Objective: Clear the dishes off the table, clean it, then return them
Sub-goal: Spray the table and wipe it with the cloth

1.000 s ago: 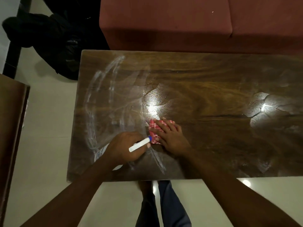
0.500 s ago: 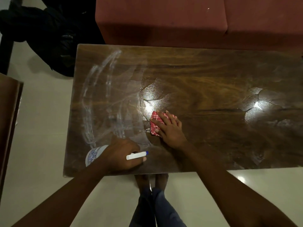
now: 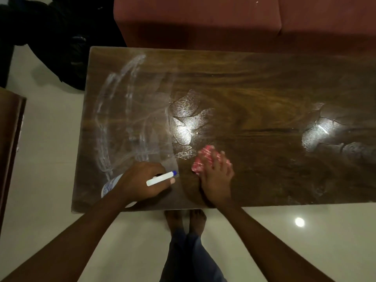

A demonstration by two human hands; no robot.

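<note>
Cloth (image 3: 205, 159) is on the desk (image 3: 264, 88), near its front edge. Your right hand (image 3: 216, 180) presses it flat, fingers straight and slightly spread. Your left hand (image 3: 142, 180) grips the spray bottle (image 3: 160, 178) at the desk's front-left, fingers curled round it. White streaks (image 3: 105, 119) cover the desk's left.

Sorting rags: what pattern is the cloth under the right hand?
Folded cloth: red with white checks; head view.
</note>
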